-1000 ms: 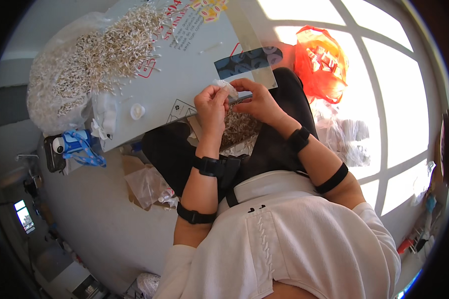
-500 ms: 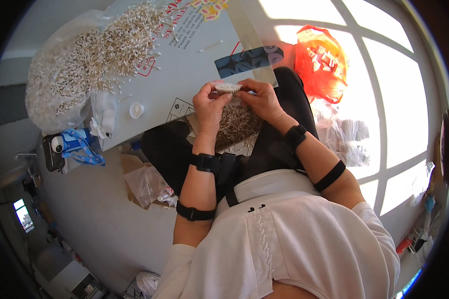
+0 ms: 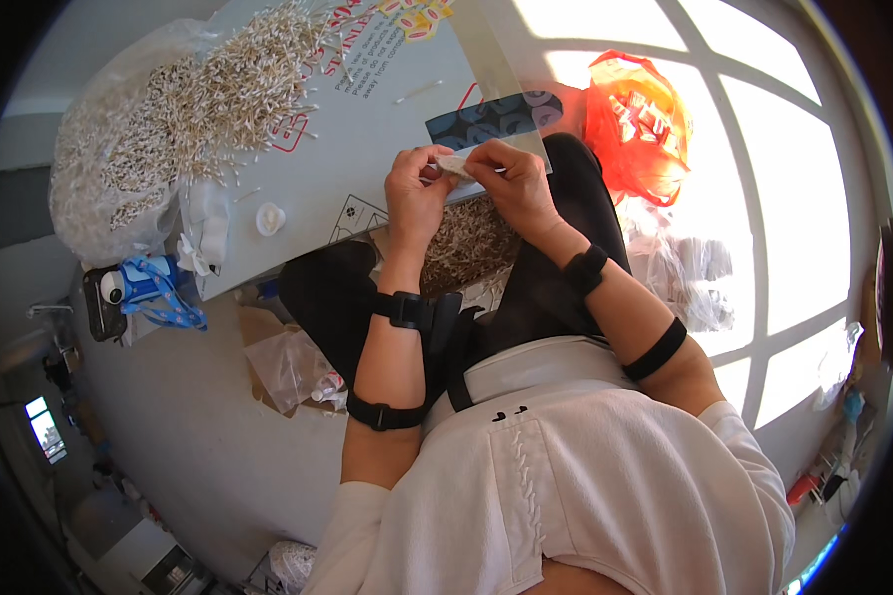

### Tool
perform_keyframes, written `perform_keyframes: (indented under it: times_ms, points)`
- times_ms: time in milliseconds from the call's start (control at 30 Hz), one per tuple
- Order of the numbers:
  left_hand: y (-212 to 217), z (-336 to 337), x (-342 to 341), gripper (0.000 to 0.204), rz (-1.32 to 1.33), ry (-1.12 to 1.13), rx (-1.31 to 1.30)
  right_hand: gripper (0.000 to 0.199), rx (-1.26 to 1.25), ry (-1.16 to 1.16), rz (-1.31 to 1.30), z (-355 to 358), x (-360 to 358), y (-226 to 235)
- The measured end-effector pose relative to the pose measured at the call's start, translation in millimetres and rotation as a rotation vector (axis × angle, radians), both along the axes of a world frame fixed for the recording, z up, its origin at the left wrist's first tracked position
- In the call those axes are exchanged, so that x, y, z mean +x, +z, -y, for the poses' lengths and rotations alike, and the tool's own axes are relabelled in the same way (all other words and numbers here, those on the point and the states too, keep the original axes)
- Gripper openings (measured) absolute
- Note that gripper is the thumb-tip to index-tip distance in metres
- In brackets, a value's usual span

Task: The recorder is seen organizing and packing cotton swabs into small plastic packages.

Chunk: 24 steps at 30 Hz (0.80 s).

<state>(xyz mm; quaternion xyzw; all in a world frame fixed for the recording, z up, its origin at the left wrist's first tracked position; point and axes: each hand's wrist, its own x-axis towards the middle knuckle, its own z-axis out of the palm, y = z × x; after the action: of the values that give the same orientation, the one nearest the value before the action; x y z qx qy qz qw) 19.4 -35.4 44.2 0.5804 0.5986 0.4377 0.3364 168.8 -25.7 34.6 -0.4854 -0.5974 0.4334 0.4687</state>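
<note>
Over the table's near edge, both my hands hold a small bundle of cotton swabs (image 3: 453, 166) with its white tips showing. My left hand (image 3: 414, 196) closes on its left side, thumb and fingers bent in. On the other side, my right hand (image 3: 516, 186) pinches it between thumb and fingertips. The swab sticks are mostly hidden by the fingers. Below my hands, between my knees, a box of loose cotton swabs (image 3: 469, 238) is partly covered by my wrists. A big heap of cotton swabs (image 3: 233, 94) spreads over the far left of the table, spilling from a clear plastic bag (image 3: 81, 203).
On the table (image 3: 332, 164) are a small round white container (image 3: 270, 219), a dark patterned sheet (image 3: 486, 121) and yellow labels (image 3: 419, 18). An orange-red plastic bag (image 3: 640, 129) stands at right, beside clear-wrapped packs (image 3: 700, 283). A blue strapped item (image 3: 159, 288) sits left; a cardboard box (image 3: 268, 372) is below.
The bundle has tilted, and its row of white tips shows less plainly. My right hand has shifted slightly left and up, its fingers now over the bundle's right end.
</note>
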Motion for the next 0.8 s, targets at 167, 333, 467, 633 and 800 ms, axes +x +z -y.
perform_keyframes:
  times_ms: [167, 333, 467, 633, 800]
  points:
    - [-9.0, 4.3, 4.2, 0.012, 0.226, 0.233, -0.070, 0.011, 0.079, -0.130, -0.009, -2.1, -8.7, -2.1]
    - [0.0, 9.1, 21.7, 0.004, 0.458, 0.132, -0.115, 0.011, -0.161, -0.036, -0.133, -0.9, -7.7, -3.2]
    - [2.4, 8.7, 21.1, 0.010, 0.478, 0.188, -0.095, 0.013, -0.131, -0.041, -0.063, -2.8, -8.3, 6.6]
    - [7.5, 4.3, 19.5, 0.016, 0.510, 0.195, -0.169, 0.016, -0.176, -0.021, -0.059, -5.7, -8.1, 2.9]
    - [8.8, 1.5, 16.8, 0.019, 0.441, 0.185, -0.187, 0.016, -0.194, -0.009, -0.052, -6.5, -9.2, 1.8]
